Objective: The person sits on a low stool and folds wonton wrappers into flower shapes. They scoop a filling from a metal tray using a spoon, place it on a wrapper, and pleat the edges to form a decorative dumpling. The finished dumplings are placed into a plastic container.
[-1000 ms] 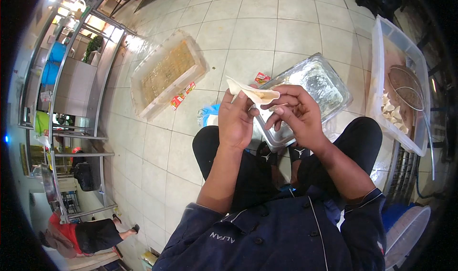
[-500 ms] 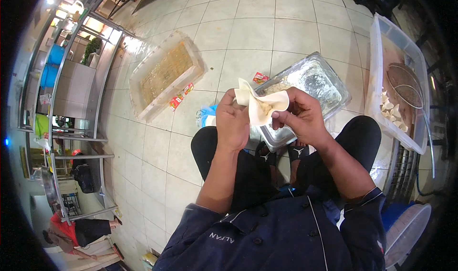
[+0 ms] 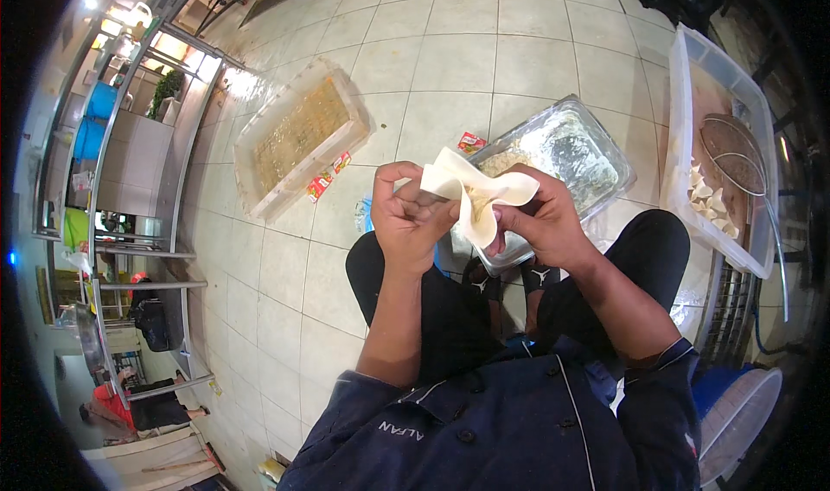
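Note:
Between my two hands is a pale dumpling wrapper (image 3: 475, 193), its edges gathered into upright folds around a little beige filling (image 3: 478, 204). My left hand (image 3: 406, 219) pinches its left side between thumb and fingers. On the other side, my right hand (image 3: 549, 219) closes thumb and fingers on the right fold. Below the wrapper, a rectangular metal tray (image 3: 596, 193) on the floor holds white flour and a beige mass, partly hidden by my hands. Several folded dumplings (image 3: 711, 201) lie in a white plastic tub (image 3: 680, 85) at the right.
A whitish rectangular tub (image 3: 359, 119) with brownish contents stands on the tiles at left, red packets (image 3: 320, 184) beside it. A wire strainer (image 3: 731, 145) rests in the right tub. Metal shelving (image 3: 186, 145) lines the left; another person (image 3: 121, 409) is at lower left.
My left hand has shifted slightly left and its grip has changed to a pinch on the wrapper. The wrapper's folds are drawn closer together. The other person has moved a little.

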`<state>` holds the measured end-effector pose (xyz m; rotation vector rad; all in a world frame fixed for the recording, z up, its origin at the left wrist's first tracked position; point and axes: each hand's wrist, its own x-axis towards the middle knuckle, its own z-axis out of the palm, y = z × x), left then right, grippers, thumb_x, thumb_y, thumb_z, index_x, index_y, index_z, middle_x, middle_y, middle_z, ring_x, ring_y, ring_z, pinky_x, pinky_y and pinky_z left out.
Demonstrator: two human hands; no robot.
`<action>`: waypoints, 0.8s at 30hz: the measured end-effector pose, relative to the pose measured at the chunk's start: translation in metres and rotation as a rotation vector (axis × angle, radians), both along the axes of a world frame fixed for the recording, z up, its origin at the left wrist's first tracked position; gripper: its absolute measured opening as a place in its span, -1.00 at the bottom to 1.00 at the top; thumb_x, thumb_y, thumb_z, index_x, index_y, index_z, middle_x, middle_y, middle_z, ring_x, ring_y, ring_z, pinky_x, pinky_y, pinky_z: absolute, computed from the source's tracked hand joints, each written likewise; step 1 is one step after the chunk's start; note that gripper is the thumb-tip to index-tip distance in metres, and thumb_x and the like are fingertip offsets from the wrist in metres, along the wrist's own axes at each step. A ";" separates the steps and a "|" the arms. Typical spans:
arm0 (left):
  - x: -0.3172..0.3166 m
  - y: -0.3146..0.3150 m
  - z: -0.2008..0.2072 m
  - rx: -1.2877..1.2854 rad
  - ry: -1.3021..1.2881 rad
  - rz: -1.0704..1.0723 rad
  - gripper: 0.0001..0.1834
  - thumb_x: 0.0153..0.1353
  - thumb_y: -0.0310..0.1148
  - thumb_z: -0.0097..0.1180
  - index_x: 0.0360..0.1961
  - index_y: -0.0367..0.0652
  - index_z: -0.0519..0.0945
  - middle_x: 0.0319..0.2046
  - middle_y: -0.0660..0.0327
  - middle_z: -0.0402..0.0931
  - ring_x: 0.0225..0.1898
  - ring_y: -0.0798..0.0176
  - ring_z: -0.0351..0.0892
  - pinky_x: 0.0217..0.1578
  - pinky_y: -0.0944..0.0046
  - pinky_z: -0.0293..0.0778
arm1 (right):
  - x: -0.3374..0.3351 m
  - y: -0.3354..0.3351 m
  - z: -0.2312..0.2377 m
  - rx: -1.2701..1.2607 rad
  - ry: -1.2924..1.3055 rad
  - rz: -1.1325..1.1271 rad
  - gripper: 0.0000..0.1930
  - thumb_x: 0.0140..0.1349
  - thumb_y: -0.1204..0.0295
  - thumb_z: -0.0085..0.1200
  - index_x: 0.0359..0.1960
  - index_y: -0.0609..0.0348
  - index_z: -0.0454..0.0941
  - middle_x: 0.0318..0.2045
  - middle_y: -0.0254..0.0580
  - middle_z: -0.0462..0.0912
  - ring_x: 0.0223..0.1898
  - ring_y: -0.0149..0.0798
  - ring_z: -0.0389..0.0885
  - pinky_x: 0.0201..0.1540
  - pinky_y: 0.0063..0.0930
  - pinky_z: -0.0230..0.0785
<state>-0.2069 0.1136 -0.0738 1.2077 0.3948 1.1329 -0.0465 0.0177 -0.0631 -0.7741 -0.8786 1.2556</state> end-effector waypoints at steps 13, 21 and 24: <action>0.013 -0.012 0.000 -0.092 0.002 0.115 -0.65 0.15 -0.60 0.29 -0.05 -0.30 0.47 -0.20 0.02 0.66 -0.19 0.30 0.65 -0.19 0.33 0.59 | 0.004 0.002 0.001 0.010 -0.038 -0.032 -0.86 0.33 0.58 0.09 -0.11 0.31 0.48 -0.41 -0.27 0.61 -0.45 -0.43 0.64 -0.40 -0.56 0.49; 0.012 -0.013 -0.003 -0.023 -0.053 0.015 -0.65 0.18 -0.62 0.25 -0.01 -0.32 0.48 -0.11 0.05 0.62 -0.10 0.25 0.63 -0.09 0.28 0.58 | 0.007 -0.001 0.009 0.004 -0.228 -0.056 -0.85 0.30 0.63 0.07 -0.12 0.29 0.49 -0.42 -0.26 0.62 -0.42 -0.48 0.63 -0.36 -0.58 0.49; 0.008 -0.010 -0.009 0.003 -0.099 -0.051 -0.67 0.18 -0.63 0.24 -0.02 -0.33 0.50 -0.12 0.06 0.61 -0.07 0.25 0.61 -0.06 0.27 0.56 | 0.006 -0.002 0.008 0.009 -0.258 -0.066 -0.85 0.29 0.64 0.08 -0.12 0.29 0.49 -0.42 -0.26 0.62 -0.41 -0.47 0.63 -0.35 -0.58 0.50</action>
